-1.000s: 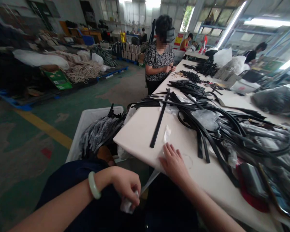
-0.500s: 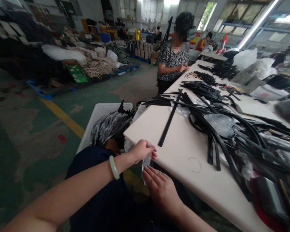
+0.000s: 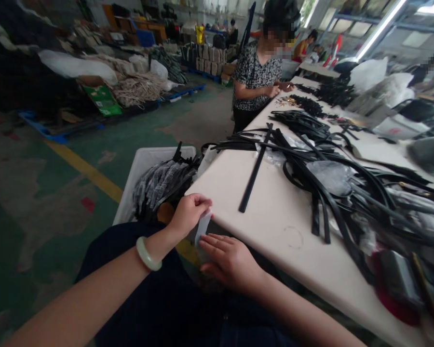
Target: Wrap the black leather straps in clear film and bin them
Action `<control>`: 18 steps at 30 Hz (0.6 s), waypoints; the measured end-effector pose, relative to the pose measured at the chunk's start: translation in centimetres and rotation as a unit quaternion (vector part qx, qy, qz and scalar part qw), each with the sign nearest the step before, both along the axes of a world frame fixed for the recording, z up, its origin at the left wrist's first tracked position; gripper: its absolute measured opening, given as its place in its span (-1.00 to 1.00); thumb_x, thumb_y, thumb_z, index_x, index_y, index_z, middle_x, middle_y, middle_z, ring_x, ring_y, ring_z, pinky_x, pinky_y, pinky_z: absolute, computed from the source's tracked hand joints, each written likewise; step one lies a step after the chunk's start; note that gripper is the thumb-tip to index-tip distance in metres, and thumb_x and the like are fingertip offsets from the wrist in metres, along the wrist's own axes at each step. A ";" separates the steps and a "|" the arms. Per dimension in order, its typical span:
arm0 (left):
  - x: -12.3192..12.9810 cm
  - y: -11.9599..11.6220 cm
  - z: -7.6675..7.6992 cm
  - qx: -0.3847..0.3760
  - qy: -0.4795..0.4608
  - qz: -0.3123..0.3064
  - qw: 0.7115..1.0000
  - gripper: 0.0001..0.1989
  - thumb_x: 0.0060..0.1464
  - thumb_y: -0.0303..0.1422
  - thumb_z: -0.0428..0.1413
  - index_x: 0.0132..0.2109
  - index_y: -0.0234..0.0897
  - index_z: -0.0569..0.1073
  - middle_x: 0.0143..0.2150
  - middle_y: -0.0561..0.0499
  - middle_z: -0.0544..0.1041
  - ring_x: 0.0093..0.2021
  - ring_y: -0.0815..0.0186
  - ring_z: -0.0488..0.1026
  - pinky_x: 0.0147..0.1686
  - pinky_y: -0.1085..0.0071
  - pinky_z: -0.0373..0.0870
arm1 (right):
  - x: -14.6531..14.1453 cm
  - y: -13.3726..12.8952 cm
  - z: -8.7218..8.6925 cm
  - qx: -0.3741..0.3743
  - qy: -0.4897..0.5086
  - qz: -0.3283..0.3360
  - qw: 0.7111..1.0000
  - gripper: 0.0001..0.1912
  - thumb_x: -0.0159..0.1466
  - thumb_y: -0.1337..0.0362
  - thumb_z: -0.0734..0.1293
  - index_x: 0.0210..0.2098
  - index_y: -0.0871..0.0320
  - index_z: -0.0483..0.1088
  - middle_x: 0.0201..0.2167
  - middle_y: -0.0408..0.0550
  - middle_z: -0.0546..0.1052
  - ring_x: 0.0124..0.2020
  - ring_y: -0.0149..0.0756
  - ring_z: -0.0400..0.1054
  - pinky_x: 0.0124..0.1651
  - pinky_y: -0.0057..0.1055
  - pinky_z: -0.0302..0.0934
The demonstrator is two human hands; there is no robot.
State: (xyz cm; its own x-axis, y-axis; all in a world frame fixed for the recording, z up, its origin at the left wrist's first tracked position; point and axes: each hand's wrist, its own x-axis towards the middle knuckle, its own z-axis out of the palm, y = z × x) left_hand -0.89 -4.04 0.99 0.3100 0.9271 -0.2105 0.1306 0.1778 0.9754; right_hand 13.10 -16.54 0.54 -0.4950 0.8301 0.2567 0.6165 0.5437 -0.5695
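Your left hand (image 3: 188, 215) pinches whitish strip (image 3: 203, 225) beside table (image 3: 222, 183); right hand (image 3: 233, 262) at its lower end, grip unclear.

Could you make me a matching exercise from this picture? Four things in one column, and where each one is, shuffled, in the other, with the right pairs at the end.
Things
1. translucent strip
2. pale green bangle
3. white bin
4. straight black strap

Places
A. around the left wrist
B. lying on the tabletop
C. in the left hand, its lower end at the right hand
D. beside the table, filled with dark and grey strips

Pairs: 1-C; 2-A; 3-D; 4-B
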 end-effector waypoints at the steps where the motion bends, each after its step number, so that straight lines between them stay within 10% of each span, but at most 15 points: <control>1: 0.1 0.0 0.6 0.032 0.041 -0.036 0.998 -0.76 0.01 -0.24 0.13 -0.43 -0.36 0.38 -0.60 0.09 0.40 -0.54 0.38 0.40 -0.51 0.52 0.26 | 0.3 0.1 0.3 -0.018 0.044 -0.027 0.999 -0.55 0.29 0.11 0.21 0.09 0.21 0.30 0.06 0.03 0.40 0.05 -0.21 0.31 0.09 -0.32 0.22; 6: 1.8 -1.0 2.7 0.231 0.233 -0.210 0.921 -0.74 0.05 -0.26 0.08 -0.50 -0.34 0.38 -0.57 0.07 0.40 -0.53 0.41 0.31 -0.49 0.51 0.13 | 2.6 1.1 1.1 -0.065 0.214 -0.278 0.934 -0.70 0.22 0.13 0.30 -0.12 0.16 0.41 -0.27 -0.04 0.51 -0.36 -0.41 0.42 -0.29 -0.51 0.32; 10: 3.5 -1.5 2.2 0.282 0.276 -0.293 0.871 -0.82 0.04 -0.32 0.06 -0.46 -0.32 0.38 -0.49 0.05 0.43 -0.44 0.37 0.33 -0.46 0.49 0.09 | 4.6 2.4 0.7 -0.055 0.227 -0.271 0.934 -0.62 0.17 0.15 0.35 -0.04 0.11 0.41 -0.22 -0.05 0.49 -0.37 -0.44 0.40 -0.34 -0.54 0.30; 18: 3.6 -1.3 1.3 0.164 0.213 -0.329 0.905 -0.80 -0.04 -0.27 0.14 -0.44 -0.34 0.39 -0.52 0.08 0.39 -0.47 0.39 0.31 -0.48 0.53 0.10 | 4.8 2.9 -0.2 -0.128 0.279 -0.290 0.906 -0.81 0.16 0.29 0.33 -0.23 0.17 0.45 -0.41 -0.11 0.50 -0.43 -0.42 0.37 -0.37 -0.51 0.27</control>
